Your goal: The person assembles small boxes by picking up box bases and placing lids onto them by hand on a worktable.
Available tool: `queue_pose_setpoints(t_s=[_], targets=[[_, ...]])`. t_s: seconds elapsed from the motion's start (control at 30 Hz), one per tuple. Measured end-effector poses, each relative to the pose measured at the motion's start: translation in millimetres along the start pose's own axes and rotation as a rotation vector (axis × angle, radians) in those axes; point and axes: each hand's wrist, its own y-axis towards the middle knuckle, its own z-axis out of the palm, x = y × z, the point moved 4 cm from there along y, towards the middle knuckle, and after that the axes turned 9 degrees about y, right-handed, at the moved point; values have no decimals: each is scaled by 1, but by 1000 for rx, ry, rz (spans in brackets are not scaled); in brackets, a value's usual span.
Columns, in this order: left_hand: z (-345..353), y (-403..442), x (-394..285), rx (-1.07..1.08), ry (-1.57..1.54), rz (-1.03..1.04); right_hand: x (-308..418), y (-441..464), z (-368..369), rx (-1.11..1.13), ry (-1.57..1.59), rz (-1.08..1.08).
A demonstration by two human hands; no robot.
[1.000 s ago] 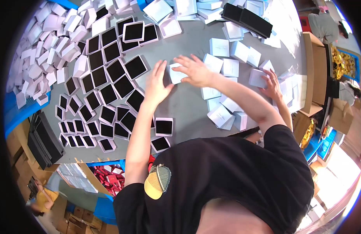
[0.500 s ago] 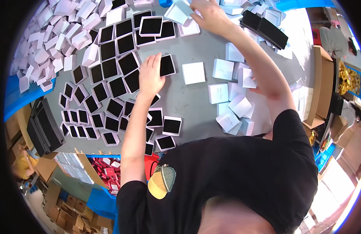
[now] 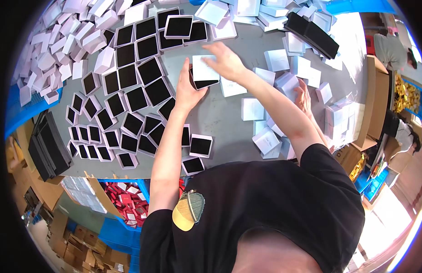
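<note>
My left hand [image 3: 191, 91] grips the left side of a small box base with black lining [image 3: 205, 84], thumb and fingers around its edge. A white box lid [image 3: 203, 69] lies over most of that base, slightly out of line, with some black showing below. My right hand [image 3: 225, 63] holds the lid at its right side, fingers stretched over the top. Beside my right wrist is another white lid [image 3: 232, 88]. Several open black-lined box bases [image 3: 157, 91] stand in rows left of my left hand.
A heap of white boxes [image 3: 60, 41] fills the far left. White lids [image 3: 277, 60] and closed boxes [image 3: 265, 140] lie to the right. Another person's hand [image 3: 304, 98] reaches among them. Black trays [image 3: 312, 34] sit at the back right, more black pieces [image 3: 49, 145] at the left edge.
My right hand has come from the back lids down to my left hand with a white lid. My left hand has shifted right with the base. Another person's hand now shows, and boxes at right have moved.
</note>
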Motion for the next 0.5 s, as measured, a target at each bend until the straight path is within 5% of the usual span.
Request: queue_pose_setpoints(t_s=[0.13,0.43,0.5], targets=[[-3,1,5,49,-39,-2,24,-20,10,178,-370,-385],[-12,0,2,19,48,-48,8,-12,11,358,56,-28],[-11,1,6,-7,75,-46,15,-13,14,373,48,-110]])
